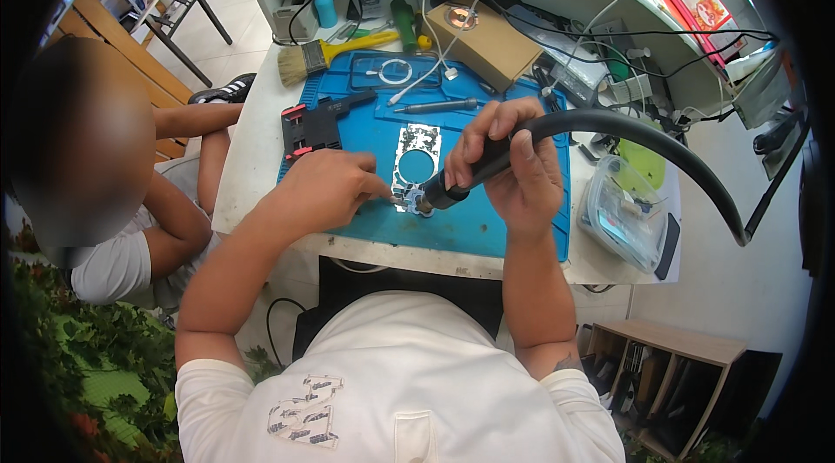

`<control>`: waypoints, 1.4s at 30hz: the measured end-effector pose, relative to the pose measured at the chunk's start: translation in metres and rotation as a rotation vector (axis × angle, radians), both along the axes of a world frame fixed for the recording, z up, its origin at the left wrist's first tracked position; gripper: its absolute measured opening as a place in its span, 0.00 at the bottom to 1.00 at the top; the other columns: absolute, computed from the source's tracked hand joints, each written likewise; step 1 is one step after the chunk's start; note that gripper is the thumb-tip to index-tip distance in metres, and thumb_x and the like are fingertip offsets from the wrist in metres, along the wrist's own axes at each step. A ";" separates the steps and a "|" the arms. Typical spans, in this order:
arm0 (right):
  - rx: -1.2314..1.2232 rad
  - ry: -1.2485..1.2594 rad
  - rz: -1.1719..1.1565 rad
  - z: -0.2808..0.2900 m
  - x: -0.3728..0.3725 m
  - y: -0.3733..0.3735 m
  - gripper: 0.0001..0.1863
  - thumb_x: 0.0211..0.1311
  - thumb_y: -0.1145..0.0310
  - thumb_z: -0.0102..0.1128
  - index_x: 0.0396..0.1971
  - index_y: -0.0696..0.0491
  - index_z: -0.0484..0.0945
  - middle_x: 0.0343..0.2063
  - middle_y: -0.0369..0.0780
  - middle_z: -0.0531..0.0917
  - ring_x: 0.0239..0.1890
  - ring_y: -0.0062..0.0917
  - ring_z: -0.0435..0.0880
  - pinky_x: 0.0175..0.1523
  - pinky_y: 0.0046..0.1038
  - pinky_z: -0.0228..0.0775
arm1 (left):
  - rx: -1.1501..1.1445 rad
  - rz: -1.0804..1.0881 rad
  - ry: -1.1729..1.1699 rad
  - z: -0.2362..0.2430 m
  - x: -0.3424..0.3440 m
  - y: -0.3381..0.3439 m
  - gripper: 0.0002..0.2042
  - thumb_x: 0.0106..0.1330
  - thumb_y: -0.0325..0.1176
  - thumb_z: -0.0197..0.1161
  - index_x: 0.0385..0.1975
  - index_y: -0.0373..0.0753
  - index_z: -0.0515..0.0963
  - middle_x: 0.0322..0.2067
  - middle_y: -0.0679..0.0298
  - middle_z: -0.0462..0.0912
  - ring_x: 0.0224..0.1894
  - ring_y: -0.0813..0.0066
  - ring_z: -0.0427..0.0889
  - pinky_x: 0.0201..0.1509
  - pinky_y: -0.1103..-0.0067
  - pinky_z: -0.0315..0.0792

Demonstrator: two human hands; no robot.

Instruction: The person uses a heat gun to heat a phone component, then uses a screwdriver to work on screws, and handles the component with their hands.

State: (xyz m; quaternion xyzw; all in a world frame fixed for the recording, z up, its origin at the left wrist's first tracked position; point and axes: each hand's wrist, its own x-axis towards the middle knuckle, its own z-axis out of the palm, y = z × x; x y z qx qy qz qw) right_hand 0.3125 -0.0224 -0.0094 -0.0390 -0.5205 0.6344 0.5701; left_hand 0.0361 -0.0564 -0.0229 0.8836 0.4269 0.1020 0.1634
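Observation:
My right hand [513,163] grips a black hot-air wand [470,174] with a thick black hose [661,145] curving off to the right. Its metal nozzle [424,198] points down-left at the lower edge of a silvery circuit board [416,163] with a round hole, lying on a blue work mat [487,219]. My left hand [329,189] is closed, pinching a thin tool whose tip touches the board right beside the nozzle; the tool is mostly hidden by the fingers.
On the mat's far side lie a black-and-red holder [311,125], a metal pen-like tool [435,105], a white ring [394,71] and a paintbrush [326,54]. A brown box [483,41] and cables sit behind. A clear plastic box [622,212] stands right. Another person [113,202] sits left.

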 end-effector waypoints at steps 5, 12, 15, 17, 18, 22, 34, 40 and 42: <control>-0.001 -0.041 -0.037 -0.004 -0.002 -0.002 0.14 0.90 0.58 0.56 0.52 0.54 0.71 0.39 0.45 0.82 0.34 0.29 0.87 0.41 0.34 0.84 | 0.029 -0.005 0.005 -0.001 0.002 -0.001 0.15 0.66 0.25 0.74 0.48 0.55 0.96 0.37 0.65 0.85 0.40 0.59 0.88 0.46 0.65 0.82; -0.009 -0.050 -0.040 -0.006 -0.004 -0.002 0.15 0.89 0.56 0.58 0.52 0.54 0.72 0.39 0.44 0.82 0.34 0.29 0.87 0.41 0.33 0.84 | -0.110 0.080 -0.004 -0.007 0.001 -0.005 0.14 0.67 0.27 0.75 0.47 0.55 0.96 0.38 0.67 0.86 0.41 0.62 0.89 0.46 0.66 0.82; -0.015 -0.053 -0.044 -0.006 -0.005 -0.003 0.15 0.89 0.56 0.59 0.51 0.54 0.72 0.39 0.43 0.82 0.34 0.28 0.87 0.41 0.32 0.84 | -0.026 0.066 -0.069 -0.013 0.000 -0.008 0.14 0.67 0.26 0.75 0.47 0.54 0.96 0.38 0.67 0.86 0.40 0.63 0.90 0.46 0.67 0.83; -0.018 -0.054 -0.052 -0.005 -0.004 -0.003 0.15 0.89 0.56 0.59 0.52 0.54 0.72 0.39 0.43 0.82 0.34 0.28 0.87 0.41 0.32 0.84 | 0.091 0.030 -0.085 -0.013 0.002 -0.008 0.14 0.67 0.26 0.75 0.47 0.53 0.96 0.38 0.67 0.87 0.39 0.62 0.90 0.46 0.67 0.83; -0.016 -0.059 -0.057 -0.005 -0.004 -0.003 0.15 0.89 0.56 0.59 0.52 0.54 0.72 0.39 0.43 0.82 0.34 0.28 0.87 0.41 0.32 0.84 | 0.091 0.029 -0.086 -0.013 0.002 -0.009 0.14 0.67 0.26 0.75 0.47 0.53 0.96 0.38 0.67 0.87 0.39 0.62 0.90 0.46 0.67 0.83; -0.012 -0.067 -0.059 -0.004 -0.003 -0.003 0.16 0.88 0.55 0.59 0.52 0.54 0.72 0.38 0.43 0.82 0.34 0.28 0.87 0.41 0.32 0.84 | -0.066 0.095 -0.103 -0.016 0.000 -0.010 0.14 0.66 0.26 0.75 0.48 0.53 0.96 0.38 0.68 0.88 0.40 0.64 0.91 0.46 0.68 0.83; 0.008 -0.064 -0.043 -0.005 -0.001 -0.004 0.15 0.89 0.56 0.59 0.51 0.54 0.72 0.38 0.42 0.81 0.34 0.27 0.87 0.39 0.30 0.82 | -0.014 0.066 -0.126 -0.014 0.002 -0.011 0.13 0.67 0.27 0.76 0.48 0.53 0.97 0.39 0.67 0.90 0.40 0.64 0.91 0.45 0.69 0.84; 0.013 -0.076 -0.064 -0.006 -0.001 -0.006 0.16 0.89 0.55 0.59 0.51 0.54 0.72 0.38 0.42 0.81 0.34 0.27 0.85 0.39 0.30 0.81 | -0.046 0.075 -0.136 -0.016 0.002 -0.011 0.14 0.67 0.27 0.76 0.48 0.53 0.97 0.40 0.67 0.90 0.42 0.65 0.91 0.47 0.69 0.84; 0.011 -0.074 -0.067 -0.005 -0.001 -0.006 0.16 0.89 0.55 0.59 0.51 0.54 0.72 0.38 0.42 0.81 0.33 0.26 0.85 0.39 0.30 0.81 | -0.022 0.062 -0.145 -0.017 0.001 -0.010 0.14 0.67 0.27 0.76 0.48 0.52 0.97 0.40 0.67 0.90 0.42 0.65 0.91 0.47 0.69 0.84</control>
